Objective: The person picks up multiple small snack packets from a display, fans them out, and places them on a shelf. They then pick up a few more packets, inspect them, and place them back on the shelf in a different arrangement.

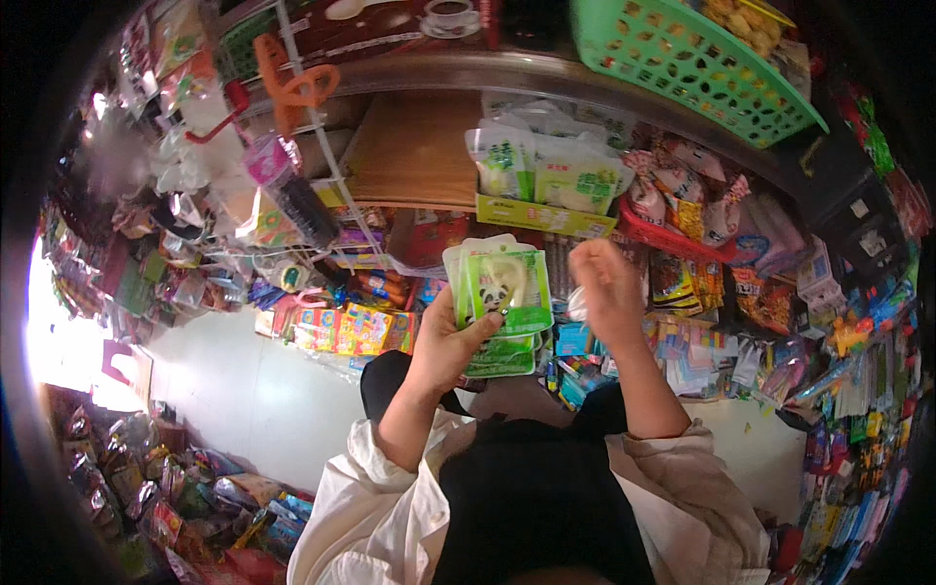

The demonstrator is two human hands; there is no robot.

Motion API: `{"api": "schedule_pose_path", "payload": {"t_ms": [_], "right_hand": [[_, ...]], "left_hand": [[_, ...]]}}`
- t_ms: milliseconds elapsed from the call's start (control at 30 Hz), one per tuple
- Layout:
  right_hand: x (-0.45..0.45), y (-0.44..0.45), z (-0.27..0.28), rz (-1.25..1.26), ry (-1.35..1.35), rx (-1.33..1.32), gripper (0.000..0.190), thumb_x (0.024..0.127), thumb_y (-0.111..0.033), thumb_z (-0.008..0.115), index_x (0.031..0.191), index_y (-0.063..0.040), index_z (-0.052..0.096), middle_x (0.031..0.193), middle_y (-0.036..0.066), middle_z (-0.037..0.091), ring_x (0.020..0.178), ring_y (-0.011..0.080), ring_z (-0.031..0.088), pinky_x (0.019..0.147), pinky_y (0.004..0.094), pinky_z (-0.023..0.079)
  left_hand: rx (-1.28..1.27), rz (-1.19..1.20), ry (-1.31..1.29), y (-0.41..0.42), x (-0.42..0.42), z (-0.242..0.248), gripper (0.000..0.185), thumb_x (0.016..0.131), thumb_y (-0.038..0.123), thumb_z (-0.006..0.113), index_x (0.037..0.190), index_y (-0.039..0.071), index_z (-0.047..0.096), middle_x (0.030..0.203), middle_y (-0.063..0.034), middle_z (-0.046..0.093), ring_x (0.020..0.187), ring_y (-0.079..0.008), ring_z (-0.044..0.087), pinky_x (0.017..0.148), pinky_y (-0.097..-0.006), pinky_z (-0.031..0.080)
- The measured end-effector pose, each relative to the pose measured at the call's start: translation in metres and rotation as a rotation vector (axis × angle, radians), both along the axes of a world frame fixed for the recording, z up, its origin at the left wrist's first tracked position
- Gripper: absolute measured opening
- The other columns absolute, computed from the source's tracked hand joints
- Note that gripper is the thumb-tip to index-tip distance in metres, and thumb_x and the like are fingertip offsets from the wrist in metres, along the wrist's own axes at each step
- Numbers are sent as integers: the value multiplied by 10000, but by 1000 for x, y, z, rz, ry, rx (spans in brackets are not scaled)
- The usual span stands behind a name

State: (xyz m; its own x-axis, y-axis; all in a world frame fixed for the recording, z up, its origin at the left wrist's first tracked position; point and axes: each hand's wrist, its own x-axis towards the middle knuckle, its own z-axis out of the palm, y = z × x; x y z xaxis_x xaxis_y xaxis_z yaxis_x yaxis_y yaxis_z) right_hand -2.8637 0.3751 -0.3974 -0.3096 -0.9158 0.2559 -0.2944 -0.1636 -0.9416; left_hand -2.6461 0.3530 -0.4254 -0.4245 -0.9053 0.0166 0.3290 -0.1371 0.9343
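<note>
My left hand (447, 340) grips a fanned stack of flat green-and-white packets (510, 289) with a panda picture. The thumb lies across the front packet and the fingers are behind the stack. To the right of the packets, my right hand (608, 281) is raised and blurred, with its fingers curled. Beside its palm shows a small white thing (578, 304); I cannot tell whether the hand holds it. Just beyond both hands, on a shelf, a yellow-green display carton (545, 214) holds several white-and-green pouches (581, 179).
A red basket (676, 235) of snack bags stands right of the carton. Above it juts a green plastic basket (702, 73). A white wire rack (318, 131) with hanging goods is at the left. Colourful boxes (351, 329) line the low shelf above the pale floor (256, 387).
</note>
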Motion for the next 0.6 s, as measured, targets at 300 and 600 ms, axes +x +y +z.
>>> {"api": "schedule_pose_path", "payload": {"t_ms": [300,600], "right_hand": [[6,4,-16,343,-40,183,306,842,-262,797,728,-52,606,702,-37,612,669,36,527,598,237,435],[8,10,-37,258,-101,310,463,862,-459,743,798,-1,724,604,1,611,517,61,490,499,277,409]], "left_hand": [[-138,3,-299,6,-9,-14,435,864,-33,654,1277,-5,518,1142,-67,658,1021,-151,642,882,-302,515],[-537,328,-645,13,-14,-21,441,863,29,657,1279,-6,517,1032,-239,680,943,-383,689,777,-409,540]]}}
